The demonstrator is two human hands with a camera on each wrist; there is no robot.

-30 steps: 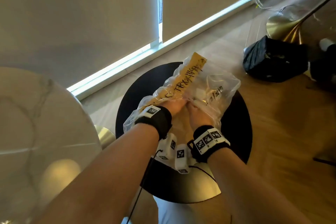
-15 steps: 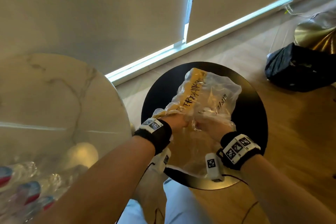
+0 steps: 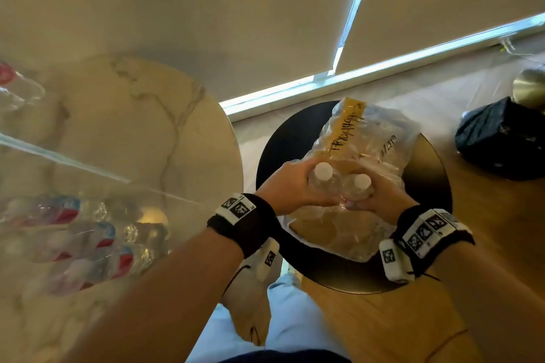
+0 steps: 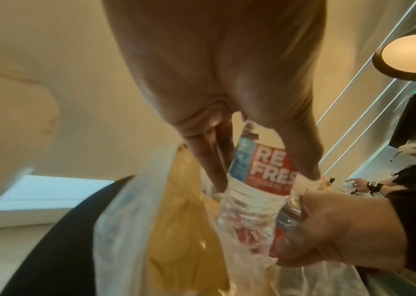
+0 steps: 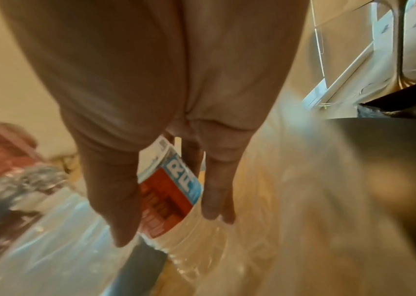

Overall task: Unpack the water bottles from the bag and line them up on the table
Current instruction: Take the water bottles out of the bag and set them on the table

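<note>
Two bottles [image 3: 339,183] gripped, above bag [image 3: 368,156]

Bottle in my left hand [image 4: 217,84]: the label [image 4: 265,166] has big white letters "RE" over "FRES" on red. The rest is cut off.
Bottle in my right hand [image 5: 166,84]: the label [image 5: 176,186] has white letters on a blue strip that look like "RE", turned sideways. The words on the red part are too blurry for me.
Bag [image 3: 392,153]: a yellow strip [image 3: 346,127] has black handwriting I cannot read well. More black writing sits on the clear side, maybe numbers.
Wrist bands [image 3: 424,233]: black and white square code marks, no words.
</note>
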